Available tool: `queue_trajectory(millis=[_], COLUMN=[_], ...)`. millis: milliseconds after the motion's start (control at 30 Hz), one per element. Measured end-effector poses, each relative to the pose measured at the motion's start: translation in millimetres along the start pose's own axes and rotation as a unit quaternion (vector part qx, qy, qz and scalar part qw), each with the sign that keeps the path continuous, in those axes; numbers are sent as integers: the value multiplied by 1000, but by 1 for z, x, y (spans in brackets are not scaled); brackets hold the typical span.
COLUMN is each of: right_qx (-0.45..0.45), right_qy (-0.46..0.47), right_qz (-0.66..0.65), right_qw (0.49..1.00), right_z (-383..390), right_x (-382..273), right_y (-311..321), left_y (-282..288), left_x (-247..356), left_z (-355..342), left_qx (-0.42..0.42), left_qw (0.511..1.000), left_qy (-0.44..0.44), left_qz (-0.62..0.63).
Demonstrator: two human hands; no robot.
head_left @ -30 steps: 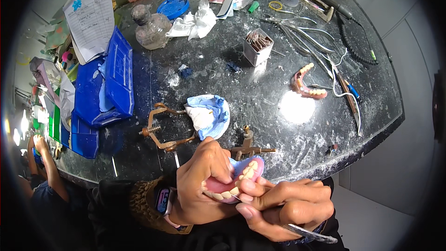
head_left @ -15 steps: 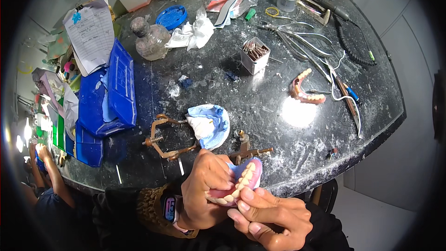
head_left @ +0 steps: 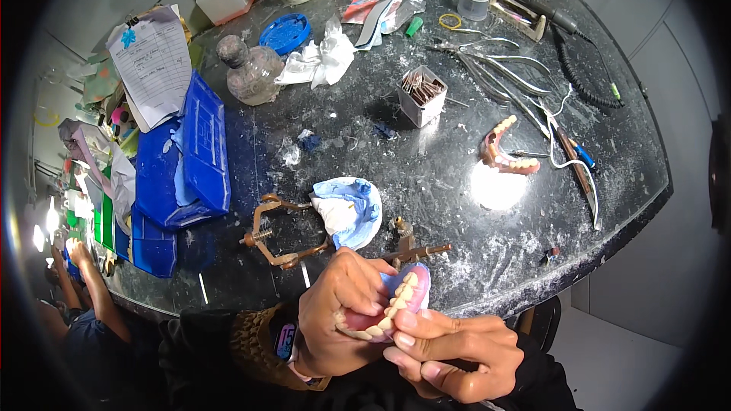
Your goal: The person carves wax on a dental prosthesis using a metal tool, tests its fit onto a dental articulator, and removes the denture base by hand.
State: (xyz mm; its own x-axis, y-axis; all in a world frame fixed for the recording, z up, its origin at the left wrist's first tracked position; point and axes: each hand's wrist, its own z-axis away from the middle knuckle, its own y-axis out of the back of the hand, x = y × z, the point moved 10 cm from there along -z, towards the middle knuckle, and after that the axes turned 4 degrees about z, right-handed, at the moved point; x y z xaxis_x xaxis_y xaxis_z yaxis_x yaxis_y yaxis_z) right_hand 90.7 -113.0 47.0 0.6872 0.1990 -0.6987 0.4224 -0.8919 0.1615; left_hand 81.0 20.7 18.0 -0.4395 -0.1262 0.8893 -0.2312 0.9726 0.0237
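Observation:
My left hand [head_left: 340, 316] is wrapped round a denture with pink gum and a row of cream teeth [head_left: 397, 306], set on a blue cast [head_left: 396, 280]. My right hand [head_left: 461, 354] is closed, its thumb and fingertips pinched at the front edge of the teeth. Whatever the right fingertips pinch is hidden. Just beyond my hands lies a blue and white plaster cast [head_left: 352, 209], touching an open brass articulator frame [head_left: 266, 232]. Another brass articulator piece [head_left: 411, 247] rests by my left fingers.
A second denture [head_left: 506, 154] lies at right, near pliers [head_left: 510, 68] and a cord. A small box of burs [head_left: 421, 97] stands mid-table. Blue bins [head_left: 183, 160] with papers, a dusty bottle [head_left: 251, 72] and crumpled tissue [head_left: 324, 57] are left. A co-worker's arm [head_left: 95, 289] shows far left.
The whole bench has shifted slightly right and down in the picture. My hands keep the same grip on the denture, which is tilted a little differently.

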Motion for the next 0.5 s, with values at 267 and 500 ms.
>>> queue_trajectory(millis=[267,500], right_qx=[-10,29], right_qy=[35,23], right_qz=[6,51], right_qw=[999,998], right_z=[-7,0], right_x=[-8,-12], right_y=[3,2], left_y=[2,-2], left_x=[-2,3], left_z=[1,-2], left_qx=[3,3], left_qw=[1000,1000], left_qy=[-2,-7], left_qz=[8,2])
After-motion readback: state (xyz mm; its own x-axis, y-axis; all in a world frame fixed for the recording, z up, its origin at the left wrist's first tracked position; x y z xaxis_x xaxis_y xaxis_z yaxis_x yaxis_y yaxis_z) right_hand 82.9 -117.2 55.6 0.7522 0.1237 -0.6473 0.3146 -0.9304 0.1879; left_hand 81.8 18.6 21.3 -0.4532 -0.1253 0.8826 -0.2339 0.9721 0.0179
